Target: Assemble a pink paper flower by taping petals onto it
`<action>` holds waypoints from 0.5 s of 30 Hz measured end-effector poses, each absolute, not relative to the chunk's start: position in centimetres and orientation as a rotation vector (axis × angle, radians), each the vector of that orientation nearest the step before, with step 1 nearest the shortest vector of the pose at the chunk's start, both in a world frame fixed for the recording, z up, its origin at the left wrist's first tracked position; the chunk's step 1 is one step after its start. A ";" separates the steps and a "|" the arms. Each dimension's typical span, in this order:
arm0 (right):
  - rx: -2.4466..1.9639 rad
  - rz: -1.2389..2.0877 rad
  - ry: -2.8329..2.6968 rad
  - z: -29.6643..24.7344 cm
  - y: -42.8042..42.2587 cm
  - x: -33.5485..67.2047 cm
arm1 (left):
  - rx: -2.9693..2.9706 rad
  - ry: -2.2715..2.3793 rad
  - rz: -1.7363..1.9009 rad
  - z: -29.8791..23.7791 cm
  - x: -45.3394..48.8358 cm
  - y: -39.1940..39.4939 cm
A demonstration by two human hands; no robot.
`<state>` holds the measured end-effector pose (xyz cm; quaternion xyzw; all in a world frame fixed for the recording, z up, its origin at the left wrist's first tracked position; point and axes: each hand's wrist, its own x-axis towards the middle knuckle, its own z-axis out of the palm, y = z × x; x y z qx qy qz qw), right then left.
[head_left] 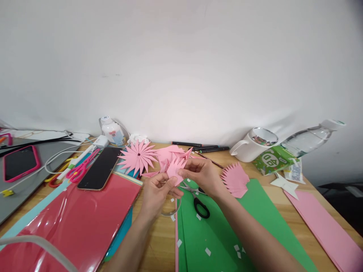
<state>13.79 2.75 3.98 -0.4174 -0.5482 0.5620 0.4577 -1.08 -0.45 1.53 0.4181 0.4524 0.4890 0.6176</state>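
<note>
Between my hands is a folded pink paper piece [175,170] with pointed tips fanning upward. My left hand [159,190] pinches its lower left side, thumb on the front. From the right, my right hand [200,175] grips its edge between thumb and fingers. Just behind it lie more pink folded pieces [167,153], partly hidden. To the left rests a round pink paper star [138,156] with many points. A spiky pink fan piece [235,179] lies right of my right hand. Black-handled scissors [202,207] lie below my hands, their blades partly covered.
Green paper sheets [221,241] with small white scraps spread under my right arm. A red plastic-wrapped pack [73,223] and a black phone [100,170] lie left. Along the wall stand a white bottle [112,130], pens [198,146], a white mug [251,145] and a tilted water bottle [309,139].
</note>
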 end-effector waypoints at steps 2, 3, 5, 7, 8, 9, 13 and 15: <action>-1.022 1.403 -1.356 3.8 2.7 13.7 | 0.963 1.049 1.128 1.6 -1.1 -0.5; -1.021 1.414 -1.354 3.7 2.7 13.7 | 0.963 1.053 1.123 1.6 -1.0 -0.5; -1.035 1.430 -1.343 3.7 2.6 13.5 | 0.969 1.063 1.107 1.8 -0.9 -0.5; -1.068 1.431 -1.320 3.8 2.4 13.4 | 0.980 1.072 1.094 1.9 -0.8 -0.6; -1.081 1.427 -1.312 3.8 2.3 13.3 | 0.988 1.073 1.087 1.9 -0.8 -0.6; -1.085 1.425 -1.309 3.8 2.3 13.3 | 0.997 1.071 1.082 2.0 -0.7 -0.6; -1.069 1.395 -1.351 3.9 2.2 13.4 | 1.032 1.048 1.059 1.9 -0.8 -0.7; -1.086 1.379 -1.346 3.9 2.4 13.4 | 1.035 1.045 1.074 1.8 -0.9 -0.7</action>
